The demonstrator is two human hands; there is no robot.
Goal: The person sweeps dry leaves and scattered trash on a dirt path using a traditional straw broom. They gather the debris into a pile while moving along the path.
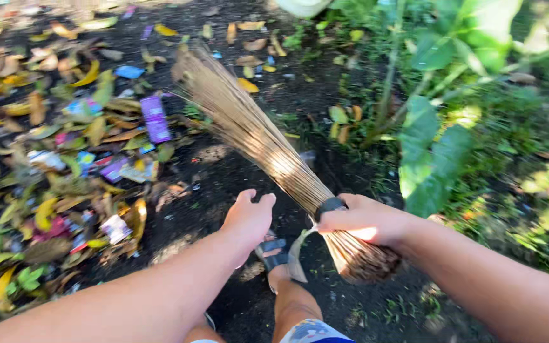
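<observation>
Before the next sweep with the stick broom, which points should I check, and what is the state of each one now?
1. Right hand grips the broom near its bound end: ok.
2. Left hand is open and holds nothing, apart from the broom: ok.
3. Broom tips reach the ground beside the pile of leaves and wrappers: ok.
4. Sandalled foot is close under the broom's bound end, so it may be in the way: not ok.
5. Green plant stands close to the right of the broom and may catch it: cannot tell.
6. Litter still lies scattered on the dark soil beyond the pile: not ok.
</observation>
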